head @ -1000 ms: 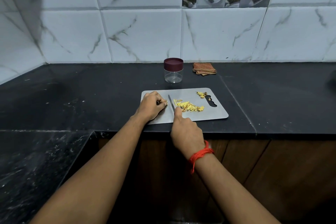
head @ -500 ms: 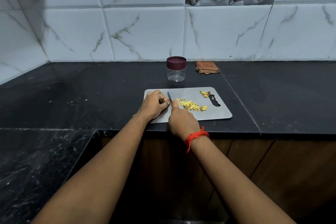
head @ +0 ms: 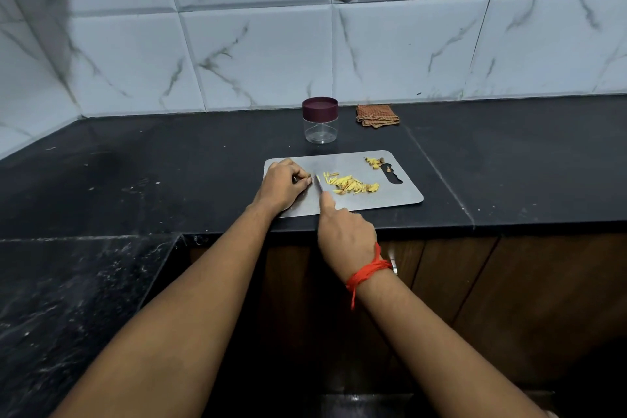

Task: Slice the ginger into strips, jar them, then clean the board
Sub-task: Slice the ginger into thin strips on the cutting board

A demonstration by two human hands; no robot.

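Observation:
A grey cutting board lies on the black counter near its front edge. A pile of yellow ginger strips sits in the board's middle, and a few ginger scraps lie by the handle slot. My left hand rests on the board's left end with its fingertips curled on a small ginger piece that is mostly hidden. My right hand grips a knife, forefinger along the spine, blade just right of my left fingertips. A clear jar with a maroon lid stands behind the board.
A folded brown checked cloth lies at the back by the tiled wall. The counter turns a corner at the left, with a lower dark speckled surface at the near left. Wooden cabinet fronts run below the counter edge.
The knife blade has shifted a little against the ginger at my left fingertips, and my right hand has drawn back towards me. The view has tilted slightly. The left hand stays put.

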